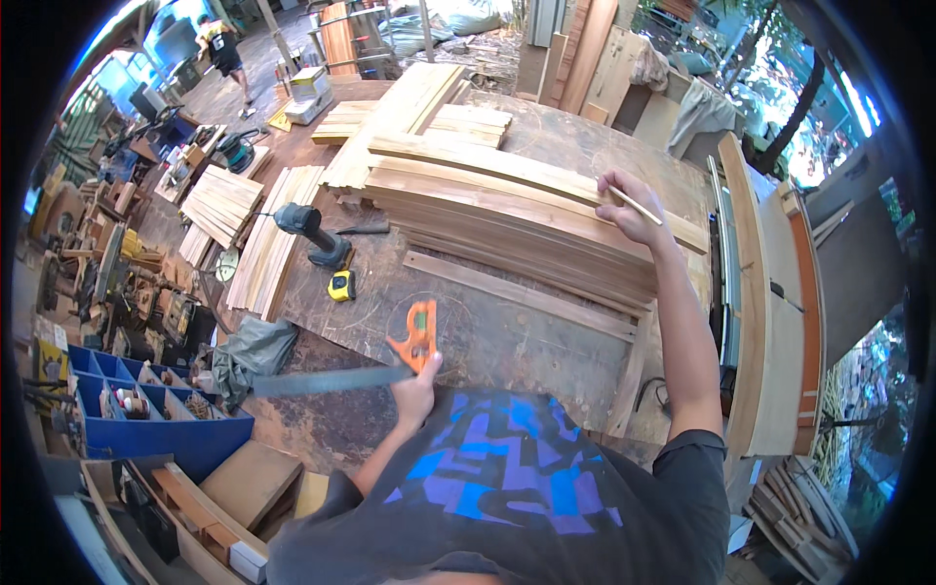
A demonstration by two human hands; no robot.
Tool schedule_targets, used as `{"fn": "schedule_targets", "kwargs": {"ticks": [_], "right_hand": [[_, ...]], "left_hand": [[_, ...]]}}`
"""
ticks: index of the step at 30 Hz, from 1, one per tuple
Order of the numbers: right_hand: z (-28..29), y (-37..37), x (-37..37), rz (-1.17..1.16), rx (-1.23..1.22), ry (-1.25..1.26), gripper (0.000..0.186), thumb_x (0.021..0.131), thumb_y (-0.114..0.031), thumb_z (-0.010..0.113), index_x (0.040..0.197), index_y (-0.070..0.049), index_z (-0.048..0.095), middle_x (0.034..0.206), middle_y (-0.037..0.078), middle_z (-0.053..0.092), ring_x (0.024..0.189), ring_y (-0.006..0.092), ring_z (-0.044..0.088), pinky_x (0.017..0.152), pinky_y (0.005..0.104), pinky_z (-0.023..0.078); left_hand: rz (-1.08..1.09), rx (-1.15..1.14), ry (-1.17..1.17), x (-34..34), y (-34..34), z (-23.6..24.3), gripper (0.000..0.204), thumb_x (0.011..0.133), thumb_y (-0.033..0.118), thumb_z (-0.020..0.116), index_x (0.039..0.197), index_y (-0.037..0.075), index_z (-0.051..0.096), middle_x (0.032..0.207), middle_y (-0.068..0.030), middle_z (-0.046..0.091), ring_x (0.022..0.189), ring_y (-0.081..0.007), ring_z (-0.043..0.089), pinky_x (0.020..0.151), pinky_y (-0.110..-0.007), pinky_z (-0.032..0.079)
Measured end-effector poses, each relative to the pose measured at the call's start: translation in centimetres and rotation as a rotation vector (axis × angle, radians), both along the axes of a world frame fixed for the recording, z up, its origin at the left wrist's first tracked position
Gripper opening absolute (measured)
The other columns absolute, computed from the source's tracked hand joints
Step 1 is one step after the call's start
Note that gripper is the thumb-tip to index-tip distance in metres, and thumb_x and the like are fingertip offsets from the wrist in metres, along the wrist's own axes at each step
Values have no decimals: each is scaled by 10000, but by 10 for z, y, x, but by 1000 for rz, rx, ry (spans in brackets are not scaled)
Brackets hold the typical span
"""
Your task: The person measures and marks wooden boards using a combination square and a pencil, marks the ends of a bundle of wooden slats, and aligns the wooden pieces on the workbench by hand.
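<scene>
My left hand (415, 394), low over the near side of the workbench, is closed around a square (420, 328) with an orange handle. Its long grey blade points left and looks blurred. Out to the right, my right hand (632, 211) pinches a pale pencil (645, 209) and rests at the top of a long stack of wooden boards (507, 216). One narrow board (458, 156) lies along the stack's upper far side. Left of the stack are a cordless drill (317, 234) and a yellow tape measure (341, 286).
More light boards (278, 234) lie at the left, and crossed planks (409, 97) at the far side. A blue divided bin (161, 429) stands lower left beside a grey cloth (255, 351). Tall panels (746, 292) flank the right edge. A person (222, 54) is far off.
</scene>
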State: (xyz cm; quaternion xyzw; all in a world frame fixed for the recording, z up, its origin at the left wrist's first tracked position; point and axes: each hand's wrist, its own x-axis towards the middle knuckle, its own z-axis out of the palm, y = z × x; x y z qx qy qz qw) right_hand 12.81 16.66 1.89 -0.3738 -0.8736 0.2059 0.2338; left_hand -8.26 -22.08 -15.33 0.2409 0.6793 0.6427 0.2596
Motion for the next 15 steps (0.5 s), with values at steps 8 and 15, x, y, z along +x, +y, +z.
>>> {"fn": "schedule_targets", "kwargs": {"ticks": [8,15], "right_hand": [[-36,37,-10,133,-172,3,362,704,-157,783,1027,-120,624,875,73,672,863,224,640,795,370,497],[-42,36,-2,208,-67,128,321,808,-215,797,1071,-97,654,931,57,693,932,189,650,875,317,500]], "left_hand": [[188,-37,-76,-13,-39,-19,222,913,109,761,1074,-7,660,946,-29,684,844,-120,628,773,-293,502],[139,-19,-73,-29,-26,-23,219,909,113,764,1065,-4,664,948,-19,680,842,-108,623,770,-289,503]]}}
